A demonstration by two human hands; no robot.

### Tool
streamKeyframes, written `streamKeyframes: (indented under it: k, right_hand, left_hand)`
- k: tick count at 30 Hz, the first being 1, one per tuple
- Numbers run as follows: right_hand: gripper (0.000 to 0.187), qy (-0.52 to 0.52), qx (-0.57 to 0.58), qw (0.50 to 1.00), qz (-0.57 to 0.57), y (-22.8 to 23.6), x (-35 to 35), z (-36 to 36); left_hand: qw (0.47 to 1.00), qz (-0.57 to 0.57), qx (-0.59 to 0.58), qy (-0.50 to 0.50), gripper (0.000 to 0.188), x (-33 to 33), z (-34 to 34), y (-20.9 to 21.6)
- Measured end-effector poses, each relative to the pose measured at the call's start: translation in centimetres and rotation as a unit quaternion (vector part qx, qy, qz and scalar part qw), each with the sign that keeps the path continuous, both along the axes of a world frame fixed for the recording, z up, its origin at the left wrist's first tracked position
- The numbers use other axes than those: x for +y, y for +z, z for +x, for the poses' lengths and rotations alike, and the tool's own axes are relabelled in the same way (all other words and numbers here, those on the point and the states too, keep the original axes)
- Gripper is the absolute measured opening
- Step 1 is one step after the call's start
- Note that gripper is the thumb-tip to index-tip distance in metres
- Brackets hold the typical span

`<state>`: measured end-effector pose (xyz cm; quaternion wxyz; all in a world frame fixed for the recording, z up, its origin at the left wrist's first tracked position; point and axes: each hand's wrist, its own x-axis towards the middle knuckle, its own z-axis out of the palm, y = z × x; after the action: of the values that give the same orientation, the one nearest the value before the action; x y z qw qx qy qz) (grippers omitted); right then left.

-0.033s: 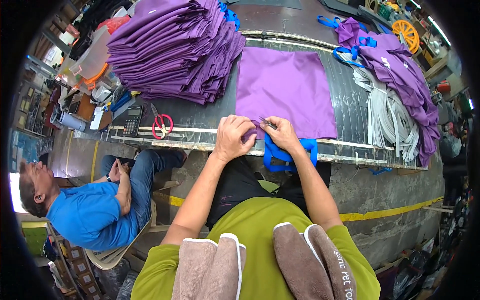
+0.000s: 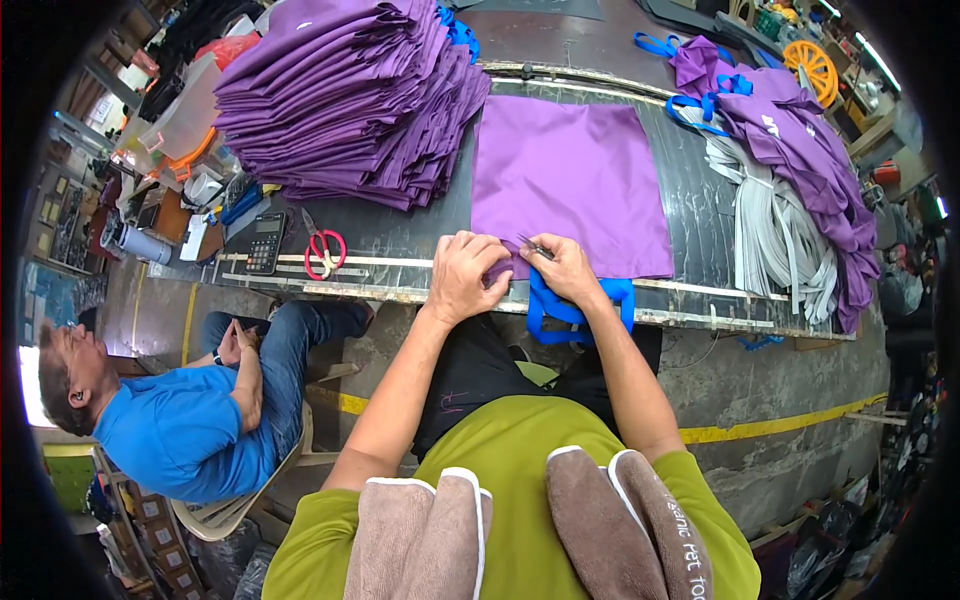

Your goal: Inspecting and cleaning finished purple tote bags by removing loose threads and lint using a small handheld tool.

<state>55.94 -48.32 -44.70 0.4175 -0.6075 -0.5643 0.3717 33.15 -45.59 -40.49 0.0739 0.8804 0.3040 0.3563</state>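
A flat purple fabric bag (image 2: 575, 180) lies on the dark worktable in front of me, its near edge at the table's front. My left hand (image 2: 467, 275) is closed on the bag's near left corner, with a fold of the cloth pinched in the fingers. In my right hand (image 2: 566, 270) is a small pair of dark thread snips (image 2: 535, 246), its tips pointing left toward the pinched cloth. Blue straps (image 2: 541, 318) hang from the bag over the table edge, just below my right hand. The right fingertips partly hide the snips' handles.
A tall stack of purple bags (image 2: 345, 110) stands at back left. Red-handled scissors (image 2: 325, 256) and a calculator (image 2: 266, 243) lie at front left. Grey straps (image 2: 775, 225) and more purple bags (image 2: 815, 175) are heaped at right. A person in blue (image 2: 185, 425) sits at left.
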Motion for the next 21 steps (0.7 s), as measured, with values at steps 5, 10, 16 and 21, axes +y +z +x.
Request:
streamKeyframes:
  k: [5, 10, 16, 21]
  right_hand:
    - [0.032, 0.015, -0.011, 0.999, -0.030, 0.6, 1.0, 0.8]
    - [0.032, 0.003, 0.001, 1.000, -0.016, 0.7, 1.8, 1.1]
    - [0.031, 0.017, 0.003, 0.999, -0.042, -0.2, 2.6, 2.7]
    - [0.029, -0.013, -0.116, 0.992, -0.042, 0.3, 3.0, 2.2]
  left_hand:
    - [0.998, 0.010, 0.042, 0.035, 0.021, 0.6, 0.3, -1.0]
    - [0.999, 0.007, 0.010, 0.053, 0.010, 0.7, 0.4, -0.9]
    - [0.995, -0.038, -0.052, 0.079, 0.009, 0.4, -0.2, -1.2]
    - [0.997, -0.007, -0.026, 0.074, 0.009, 0.4, 0.2, -2.1]
